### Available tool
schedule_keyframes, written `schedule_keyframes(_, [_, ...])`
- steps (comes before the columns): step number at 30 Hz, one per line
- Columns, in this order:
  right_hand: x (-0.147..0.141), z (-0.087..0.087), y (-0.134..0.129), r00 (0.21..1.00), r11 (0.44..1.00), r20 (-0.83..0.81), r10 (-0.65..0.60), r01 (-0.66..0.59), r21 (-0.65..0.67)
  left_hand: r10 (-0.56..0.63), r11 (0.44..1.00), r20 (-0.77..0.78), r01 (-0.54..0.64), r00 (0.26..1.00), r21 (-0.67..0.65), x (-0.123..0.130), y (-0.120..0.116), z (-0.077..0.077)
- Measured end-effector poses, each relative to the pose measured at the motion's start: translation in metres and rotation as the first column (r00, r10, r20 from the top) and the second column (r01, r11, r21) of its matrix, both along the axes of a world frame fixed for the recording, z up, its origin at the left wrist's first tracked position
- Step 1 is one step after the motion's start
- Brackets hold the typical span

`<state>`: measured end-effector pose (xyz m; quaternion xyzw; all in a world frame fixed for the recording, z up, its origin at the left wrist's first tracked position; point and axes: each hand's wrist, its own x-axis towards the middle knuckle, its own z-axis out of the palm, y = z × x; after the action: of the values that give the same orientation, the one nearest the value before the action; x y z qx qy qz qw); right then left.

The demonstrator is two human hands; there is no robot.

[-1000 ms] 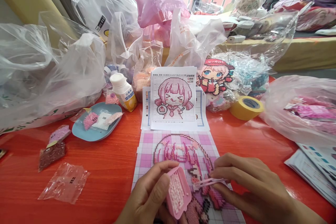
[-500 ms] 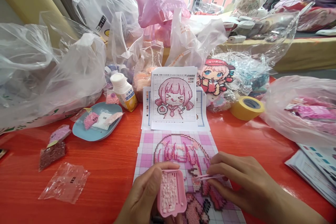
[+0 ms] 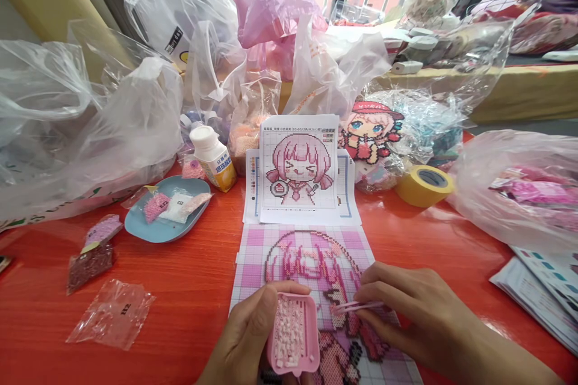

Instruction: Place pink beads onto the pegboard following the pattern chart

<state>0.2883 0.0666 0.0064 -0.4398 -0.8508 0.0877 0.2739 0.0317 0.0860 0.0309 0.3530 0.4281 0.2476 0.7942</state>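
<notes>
A person's left hand (image 3: 250,328) held a small pink tray (image 3: 312,328) of pale beads (image 3: 289,334) above the near part of a gridded board (image 3: 249,252), which lay on a red table (image 3: 189,307) with a partly filled bead picture (image 3: 311,261) on it. The left grip was closed around the tray, thumb at its left edge and a finger along the far rim. The right grip, belonging to the right hand (image 3: 419,313), was pinched firmly on pink tweezers (image 3: 363,306); their two arms stood slightly apart, tips near the placed beads just right of the tray, and whether they had hold of a bead was too small to tell. The likeliest mishap was a spill: the tray seemed to lean toward the person, its beads loose, so a slack thumb or a sudden tip could have scattered them among those already placed. The tweezers or right-hand fingers, so low over the picture, could have caught and knocked placed beads out of line with a careless sweep. The tray also hid the picture's lower left part, so a bump there could have passed unseen. Finally, a glance at the printed chart (image 3: 298,171) behind the board could have led to a miscounted square.
</notes>
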Motion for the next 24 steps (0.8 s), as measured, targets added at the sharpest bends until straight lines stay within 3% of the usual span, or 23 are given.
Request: schedule_keyframes(24, [0.0006,0.0009,0.001,1.0,0.999,0.016,0.011,-0.012,0.031,-0.016,1.0,0.047,0.015,0.999,0.012,0.0027,0.0041,0.0042])
